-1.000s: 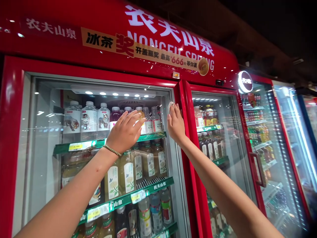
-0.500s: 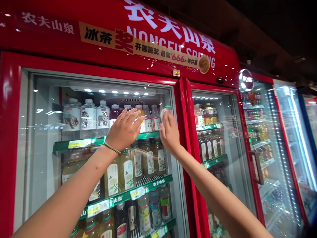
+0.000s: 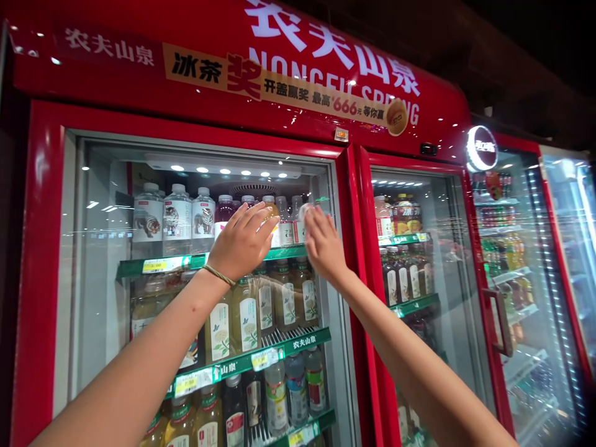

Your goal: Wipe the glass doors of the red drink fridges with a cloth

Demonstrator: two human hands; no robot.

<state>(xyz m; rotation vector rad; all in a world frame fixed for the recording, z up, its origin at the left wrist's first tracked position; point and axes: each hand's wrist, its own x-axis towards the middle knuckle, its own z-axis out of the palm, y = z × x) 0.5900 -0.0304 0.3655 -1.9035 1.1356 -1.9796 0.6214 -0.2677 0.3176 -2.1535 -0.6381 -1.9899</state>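
My left hand (image 3: pixel 242 241) lies palm down against the glass door (image 3: pixel 105 323) of a red drinks fridge, its fingers stretched out and a thin band round the wrist. To its right, my right hand (image 3: pixel 325 242) presses a small white wad (image 3: pixel 305 214) to the same glass, near the door's upper right part. Whether the wad is cloth or tissue I cannot tell; the fingers partly cover it. Behind the glass stand white-labelled bottles (image 3: pixel 177 214) on the top shelf and green-capped tea bottles (image 3: pixel 246 316) below, partly hidden by my left arm.
A second glass door (image 3: pixel 459 298) of the fridge adjoins on the right, past the red frame (image 3: pixel 367 298). Farther right is another lit fridge (image 3: pixel 535 292), near a brown handle (image 3: pixel 498 323). Green shelf strips (image 3: pixel 310 340) with price tags run behind the glass.
The whole scene has shifted a little to the right in view. My right hand and the white wad have slid slightly left on the glass. My left hand stays nearly in place.
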